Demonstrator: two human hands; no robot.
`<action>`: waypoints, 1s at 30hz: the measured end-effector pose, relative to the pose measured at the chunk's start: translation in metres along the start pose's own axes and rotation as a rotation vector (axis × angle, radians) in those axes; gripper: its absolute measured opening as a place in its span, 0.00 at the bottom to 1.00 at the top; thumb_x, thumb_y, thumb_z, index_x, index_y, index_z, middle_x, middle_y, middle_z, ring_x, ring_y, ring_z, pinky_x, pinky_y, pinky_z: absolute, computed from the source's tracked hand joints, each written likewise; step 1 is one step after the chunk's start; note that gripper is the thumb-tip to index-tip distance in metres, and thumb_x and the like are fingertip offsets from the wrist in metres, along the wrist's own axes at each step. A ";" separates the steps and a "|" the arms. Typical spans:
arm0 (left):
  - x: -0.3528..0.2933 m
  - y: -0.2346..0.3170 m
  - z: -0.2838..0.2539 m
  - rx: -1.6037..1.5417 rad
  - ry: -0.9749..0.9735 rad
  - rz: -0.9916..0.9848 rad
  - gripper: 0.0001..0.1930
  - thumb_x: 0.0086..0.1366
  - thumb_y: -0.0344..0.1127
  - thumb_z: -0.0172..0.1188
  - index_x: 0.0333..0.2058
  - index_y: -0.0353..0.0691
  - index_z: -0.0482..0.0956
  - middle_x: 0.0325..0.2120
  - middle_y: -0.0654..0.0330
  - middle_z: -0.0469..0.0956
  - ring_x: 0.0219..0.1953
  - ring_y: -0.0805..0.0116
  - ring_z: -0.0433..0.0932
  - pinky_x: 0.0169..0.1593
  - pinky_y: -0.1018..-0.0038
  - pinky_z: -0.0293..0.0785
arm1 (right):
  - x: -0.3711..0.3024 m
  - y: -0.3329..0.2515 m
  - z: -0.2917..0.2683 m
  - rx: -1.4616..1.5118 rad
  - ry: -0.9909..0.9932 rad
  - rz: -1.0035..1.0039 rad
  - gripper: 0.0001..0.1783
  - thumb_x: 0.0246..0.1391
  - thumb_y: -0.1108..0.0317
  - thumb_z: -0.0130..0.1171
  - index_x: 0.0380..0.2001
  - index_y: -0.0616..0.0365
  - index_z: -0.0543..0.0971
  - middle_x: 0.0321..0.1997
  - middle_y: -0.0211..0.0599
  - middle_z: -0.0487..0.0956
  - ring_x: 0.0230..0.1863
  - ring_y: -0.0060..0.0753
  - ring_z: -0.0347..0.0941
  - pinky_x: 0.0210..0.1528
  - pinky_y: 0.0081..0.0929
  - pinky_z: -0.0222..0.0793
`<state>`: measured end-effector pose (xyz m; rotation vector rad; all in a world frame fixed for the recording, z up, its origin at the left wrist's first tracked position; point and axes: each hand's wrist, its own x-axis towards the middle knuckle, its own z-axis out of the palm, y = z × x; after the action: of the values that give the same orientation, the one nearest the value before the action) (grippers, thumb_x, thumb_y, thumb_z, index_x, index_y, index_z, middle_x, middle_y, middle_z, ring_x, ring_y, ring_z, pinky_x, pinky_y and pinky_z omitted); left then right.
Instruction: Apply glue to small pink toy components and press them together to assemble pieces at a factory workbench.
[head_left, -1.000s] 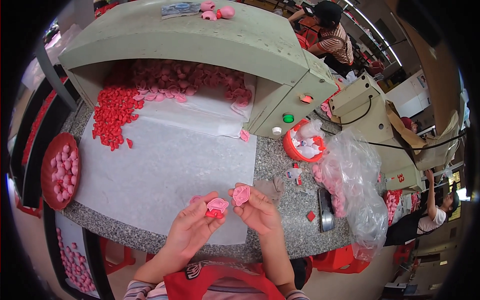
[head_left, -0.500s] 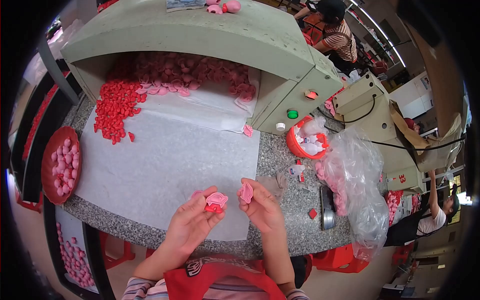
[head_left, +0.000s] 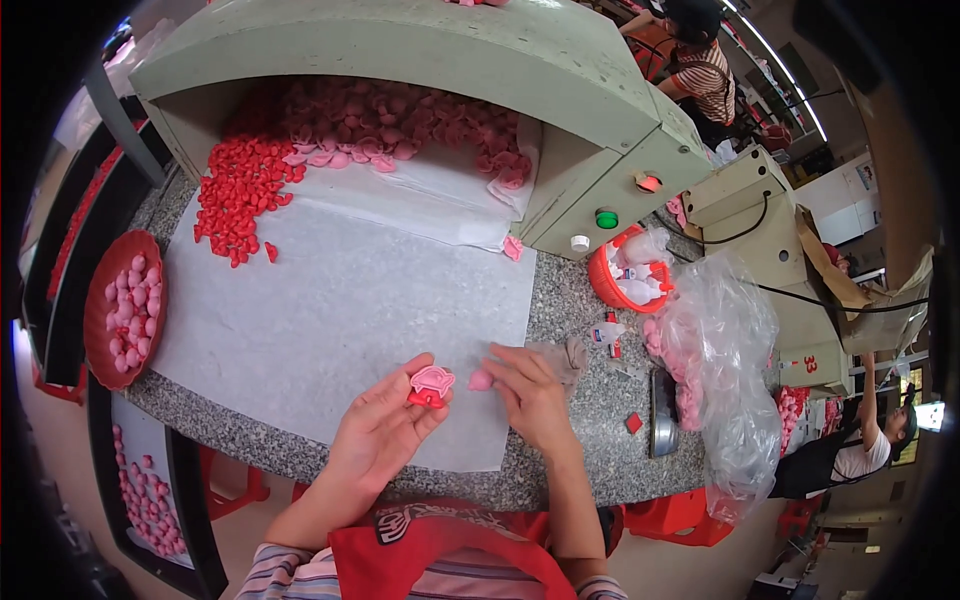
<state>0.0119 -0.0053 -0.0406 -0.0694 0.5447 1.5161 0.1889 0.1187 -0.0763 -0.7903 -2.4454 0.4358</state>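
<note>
1. Since the earlier head frame, the right hand [head_left: 538, 398] no longer holds its pink piece up; that loose pink piece [head_left: 481, 380] now sits left of its fingertips, over the white sheet [head_left: 330, 320]. Most of the scene also appears a little higher and farther right.
2. Right of the lower centre, the right hand's fingers are apart and bent toward the loose piece; whether they touch it, I cannot tell.
3. At the lower centre, the left hand [head_left: 378, 418] is clamped on a pink shell [head_left: 433, 378] with a red part [head_left: 427, 399] beneath it, pinched between thumb and fingers.
4. Across the upper centre stands a grey-green housing [head_left: 400, 40], with pink pieces [head_left: 400, 120] heaped inside and red pieces [head_left: 240, 200] spilling forward onto the sheet.
5. At the left, a red dish [head_left: 97, 345] holds pink balls.
6. Right of centre, on the speckled worktop [head_left: 600, 440], stands a red basket [head_left: 602, 280] of white bottles, with a clear plastic bag [head_left: 738, 345] beside it.
</note>
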 end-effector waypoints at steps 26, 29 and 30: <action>0.040 -0.001 -0.046 0.005 -0.279 -0.116 0.21 0.63 0.33 0.44 0.54 0.33 0.59 0.46 0.56 0.69 0.50 0.65 0.64 0.57 0.69 0.54 | -0.023 -0.032 -0.008 0.265 0.303 0.247 0.12 0.47 0.68 0.56 0.37 0.59 0.74 0.35 0.36 0.71 0.38 0.38 0.69 0.39 0.29 0.66; 0.052 -0.002 -0.047 0.026 -0.330 -0.150 0.20 0.63 0.33 0.45 0.53 0.33 0.60 0.47 0.56 0.68 0.51 0.65 0.64 0.57 0.69 0.54 | -0.021 -0.036 -0.023 0.451 0.392 0.241 0.13 0.46 0.70 0.57 0.38 0.59 0.74 0.37 0.34 0.71 0.38 0.33 0.70 0.39 0.27 0.66; 0.054 -0.003 -0.047 0.028 -0.329 -0.152 0.20 0.63 0.33 0.45 0.53 0.33 0.60 0.47 0.56 0.68 0.51 0.65 0.64 0.57 0.69 0.54 | -0.020 -0.039 -0.029 0.551 0.382 0.285 0.13 0.46 0.70 0.57 0.38 0.59 0.74 0.38 0.33 0.71 0.38 0.31 0.70 0.39 0.25 0.66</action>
<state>-0.0014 0.0265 -0.1029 0.1547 0.2897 1.3363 0.2018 0.0802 -0.0433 -0.8772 -1.7432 0.9218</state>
